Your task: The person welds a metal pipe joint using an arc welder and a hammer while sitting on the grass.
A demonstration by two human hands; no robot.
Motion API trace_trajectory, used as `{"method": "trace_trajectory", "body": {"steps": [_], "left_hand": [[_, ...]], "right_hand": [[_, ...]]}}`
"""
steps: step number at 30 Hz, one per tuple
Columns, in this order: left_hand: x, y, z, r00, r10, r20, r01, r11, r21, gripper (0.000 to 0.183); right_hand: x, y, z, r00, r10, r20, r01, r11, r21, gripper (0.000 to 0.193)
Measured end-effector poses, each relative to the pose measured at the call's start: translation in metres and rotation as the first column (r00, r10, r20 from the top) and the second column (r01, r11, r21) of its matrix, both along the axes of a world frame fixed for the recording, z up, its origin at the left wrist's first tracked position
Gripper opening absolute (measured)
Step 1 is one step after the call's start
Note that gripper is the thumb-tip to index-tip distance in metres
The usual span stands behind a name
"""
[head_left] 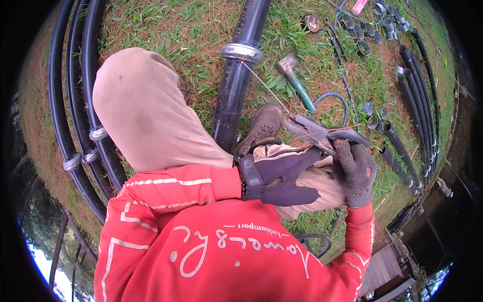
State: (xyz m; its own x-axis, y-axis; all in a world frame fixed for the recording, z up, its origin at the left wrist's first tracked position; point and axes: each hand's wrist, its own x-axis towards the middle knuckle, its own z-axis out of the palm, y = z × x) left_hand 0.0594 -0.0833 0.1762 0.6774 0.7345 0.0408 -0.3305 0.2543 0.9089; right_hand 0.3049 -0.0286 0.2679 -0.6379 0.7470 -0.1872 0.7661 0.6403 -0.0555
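My left hand [287, 178], in a dark glove with torn openings, reaches across my lap and closes on a worn grey metal hand tool [309, 127]; its exact kind is unclear. My right hand [354, 171], in a holed grey knit glove, has curled fingers at the tool's near end. A taut thin wire [265, 86] runs from the tool's far end to a black pipe [230, 103], just below its silver collar [241, 52]. A fine orange strand crosses the tool. Both hands hide part of the grip.
A hammer [297, 80] with a green handle lies on the grass right of the pipe, near a blue hose [334, 94]. Long black pipes [60, 90] with collars lie at left, more pipes [417, 100] at right. Short grey pipe pieces [358, 32] sit at the far right. My boot [261, 126] is beside the pipe.
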Motion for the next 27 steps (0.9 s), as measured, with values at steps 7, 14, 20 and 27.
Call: {"method": "trace_trajectory", "body": {"steps": [7,14,20,27], "left_hand": [[-0.001,-0.001,-0.002,0.995,-0.08,0.059,0.087,0.99,-0.112,0.106],[0.008,-0.014,-0.017,0.996,-0.088,-0.026,0.083,0.987,-0.14,0.112],[0.005,-0.005,-0.009,0.997,-0.077,-0.003,0.077,0.992,-0.097,0.113],[0.011,-0.005,-0.011,0.982,0.085,0.167,-0.076,0.995,-0.061,0.108]], "right_hand": [[-0.001,0.004,-0.006,0.999,0.006,-0.042,-0.004,0.999,0.049,0.061],[-0.002,0.006,-0.007,1.0,0.005,-0.019,-0.005,1.0,0.006,0.056],[-0.006,0.004,-0.007,1.0,0.005,-0.012,-0.004,0.998,0.063,0.049],[-0.003,0.006,-0.009,1.0,0.006,0.019,-0.007,1.0,0.021,0.06]]}}
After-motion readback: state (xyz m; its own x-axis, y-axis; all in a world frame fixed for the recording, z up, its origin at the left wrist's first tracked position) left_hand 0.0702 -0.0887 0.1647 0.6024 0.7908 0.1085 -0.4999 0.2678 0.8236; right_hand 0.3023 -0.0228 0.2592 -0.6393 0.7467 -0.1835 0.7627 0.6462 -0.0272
